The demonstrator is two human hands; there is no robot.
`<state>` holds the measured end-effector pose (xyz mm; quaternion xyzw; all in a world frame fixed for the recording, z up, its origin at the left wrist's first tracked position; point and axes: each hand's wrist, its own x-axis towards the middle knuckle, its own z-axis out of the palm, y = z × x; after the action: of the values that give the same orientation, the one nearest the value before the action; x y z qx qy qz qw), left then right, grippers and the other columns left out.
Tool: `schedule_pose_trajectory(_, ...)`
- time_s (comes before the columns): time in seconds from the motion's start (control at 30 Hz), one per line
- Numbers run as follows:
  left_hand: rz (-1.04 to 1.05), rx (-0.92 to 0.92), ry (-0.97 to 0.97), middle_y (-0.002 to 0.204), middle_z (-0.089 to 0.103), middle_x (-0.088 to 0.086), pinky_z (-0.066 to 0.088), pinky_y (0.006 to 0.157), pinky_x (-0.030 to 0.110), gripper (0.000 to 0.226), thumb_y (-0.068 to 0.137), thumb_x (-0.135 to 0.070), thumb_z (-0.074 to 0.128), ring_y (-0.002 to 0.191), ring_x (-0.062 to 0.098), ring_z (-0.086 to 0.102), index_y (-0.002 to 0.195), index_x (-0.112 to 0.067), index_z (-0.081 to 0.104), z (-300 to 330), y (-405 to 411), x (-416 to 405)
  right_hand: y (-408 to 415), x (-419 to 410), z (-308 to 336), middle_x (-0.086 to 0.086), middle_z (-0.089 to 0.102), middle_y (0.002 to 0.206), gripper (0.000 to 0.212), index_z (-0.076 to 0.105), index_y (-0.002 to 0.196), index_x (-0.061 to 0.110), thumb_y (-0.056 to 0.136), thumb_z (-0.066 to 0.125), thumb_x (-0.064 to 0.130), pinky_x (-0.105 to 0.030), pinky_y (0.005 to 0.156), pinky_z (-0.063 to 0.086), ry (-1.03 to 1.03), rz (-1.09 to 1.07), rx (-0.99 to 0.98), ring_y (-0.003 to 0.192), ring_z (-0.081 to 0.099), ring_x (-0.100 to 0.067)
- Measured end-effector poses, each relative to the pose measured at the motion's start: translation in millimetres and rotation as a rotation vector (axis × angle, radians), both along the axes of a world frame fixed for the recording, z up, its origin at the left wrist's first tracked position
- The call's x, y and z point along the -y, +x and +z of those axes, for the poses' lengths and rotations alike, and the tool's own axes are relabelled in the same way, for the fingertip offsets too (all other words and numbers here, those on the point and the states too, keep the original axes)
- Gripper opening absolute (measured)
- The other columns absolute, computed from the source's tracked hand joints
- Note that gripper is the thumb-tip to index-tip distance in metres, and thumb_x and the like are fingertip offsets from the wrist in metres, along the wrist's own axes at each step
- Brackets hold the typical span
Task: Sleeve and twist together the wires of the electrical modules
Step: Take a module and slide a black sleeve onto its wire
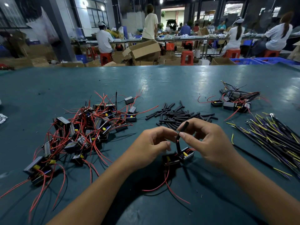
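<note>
Two small black electrical modules lie side by side on the green table just below my hands, their red wires trailing toward me. My right hand pinches a short black sleeve between thumb and fingers, held upright above the modules. My left hand has its fingers curled beside the sleeve's lower end, where the wires rise from the modules; whether it grips them is hidden. A heap of loose black sleeves lies just beyond my hands.
A tangled pile of modules with red wires fills the left. A smaller group of modules sits at the far right, with a bundle of black, yellow and purple leads beside my right arm. People work at benches beyond the table.
</note>
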<state>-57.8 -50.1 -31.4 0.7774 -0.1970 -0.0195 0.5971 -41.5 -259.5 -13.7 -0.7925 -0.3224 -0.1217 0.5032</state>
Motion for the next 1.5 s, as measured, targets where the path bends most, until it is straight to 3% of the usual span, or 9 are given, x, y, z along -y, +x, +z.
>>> schedule_pose_trajectory(0.13, -0.055, 0.042, 0.245, 0.094, 0.073, -0.011, 0.049, 0.072, 0.016, 0.012, 0.091, -0.012, 0.073, 0.079, -0.001, 0.063, 0.103, -0.014, 0.07, 2.3, -1.9, -4.8, 0.6, -1.6, -2.0, 0.008, 0.067, 0.083, 0.007, 0.068, 0.094, 0.028, 0.091, 0.069, 0.022, -0.043, 0.063, 0.053, -0.015, -0.006, -0.006, 0.068, 0.062, -0.018)
schedule_pose_trajectory(0.27, -0.037, 0.104, 0.413, 0.089, 0.057, -0.036, 0.04, 0.067, 0.009, 0.022, 0.084, -0.03, 0.081, 0.077, -0.006, 0.054, 0.1, -0.031, 0.066, 1.4, -1.9, -5.8, -1.0, -4.4, -1.3, 0.01, 0.07, 0.09, 0.008, 0.066, 0.096, 0.025, 0.095, 0.065, 0.018, -0.043, 0.071, 0.053, -0.063, 0.037, 0.003, 0.081, 0.067, -0.019)
schedule_pose_trajectory(0.4, -0.086, 0.156, 0.486, 0.09, 0.058, -0.032, 0.038, 0.068, 0.007, 0.017, 0.084, -0.033, 0.08, 0.083, -0.003, 0.055, 0.096, -0.034, 0.069, -0.1, -1.8, -5.8, -1.0, -4.5, -1.2, 0.01, 0.071, 0.088, 0.009, 0.065, 0.099, 0.024, 0.096, 0.063, 0.016, -0.046, 0.069, 0.051, -0.06, 0.043, -0.006, 0.078, 0.066, -0.022)
schedule_pose_trajectory(0.73, -0.115, 0.158, 0.517, 0.094, 0.068, -0.008, 0.05, 0.069, 0.023, 0.008, 0.093, -0.014, 0.071, 0.078, 0.007, 0.061, 0.101, -0.013, 0.072, 1.6, -3.4, -7.8, -3.2, -9.3, -3.4, 0.011, 0.071, 0.092, 0.008, 0.066, 0.103, 0.023, 0.097, 0.061, 0.025, -0.043, 0.07, 0.052, -0.108, 0.087, 0.012, 0.081, 0.067, -0.02)
schedule_pose_trajectory(0.8, -0.115, 0.16, 0.536, 0.095, 0.068, -0.009, 0.054, 0.073, 0.03, 0.01, 0.092, -0.014, 0.071, 0.083, 0.012, 0.063, 0.102, -0.015, 0.073, 2.2, -3.5, -7.4, -2.3, -9.2, -4.3, 0.012, 0.071, 0.091, 0.007, 0.066, 0.103, 0.023, 0.097, 0.061, 0.021, -0.032, 0.071, 0.053, -0.103, 0.079, 0.014, 0.082, 0.067, -0.014)
schedule_pose_trajectory(1.13, -0.109, 0.15, 0.53, 0.096, 0.068, -0.01, 0.052, 0.074, 0.024, 0.013, 0.091, -0.011, 0.072, 0.088, 0.009, 0.064, 0.101, -0.019, 0.074, 4.6, -5.3, -10.1, -0.3, -8.6, -6.5, 0.02, 0.058, 0.071, 0.021, 0.055, 0.079, 0.028, 0.087, 0.075, 0.025, -0.008, 0.056, 0.036, -0.129, 0.052, 0.004, 0.059, 0.053, 0.001)
schedule_pose_trajectory(1.27, -0.051, 0.219, 0.543, 0.079, 0.062, -0.025, 0.038, 0.061, 0.005, 0.013, 0.092, -0.008, 0.066, 0.069, -0.012, 0.056, 0.098, -0.018, 0.072, 3.7, -4.5, -11.2, 0.7, -6.4, -5.8, 0.019, 0.059, 0.072, 0.019, 0.057, 0.079, 0.027, 0.086, 0.074, 0.031, -0.005, 0.055, 0.036, -0.18, 0.048, 0.013, 0.059, 0.054, 0.003)
schedule_pose_trajectory(1.4, 0.046, 0.227, 0.415, 0.078, 0.062, -0.031, 0.039, 0.061, 0.006, 0.01, 0.094, -0.013, 0.064, 0.065, -0.013, 0.054, 0.096, -0.021, 0.07, 1.8, -1.3, -10.3, 1.5, -3.6, -6.7, 0.016, 0.06, 0.069, 0.02, 0.058, 0.077, 0.028, 0.085, 0.076, 0.031, -0.005, 0.055, 0.035, -0.219, 0.058, -0.005, 0.057, 0.053, 0.003)
schedule_pose_trajectory(1.5, 0.06, 0.184, 0.218, 0.084, 0.067, -0.021, 0.045, 0.067, 0.017, 0.004, 0.093, -0.028, 0.067, 0.074, -0.004, 0.059, 0.096, -0.027, 0.069, 2.5, -1.9, -5.9, 2.8, -0.8, -5.3, 0.015, 0.062, 0.069, 0.019, 0.059, 0.077, 0.028, 0.085, 0.077, 0.03, -0.006, 0.056, 0.036, -0.241, 0.076, -0.021, 0.059, 0.055, 0.002)
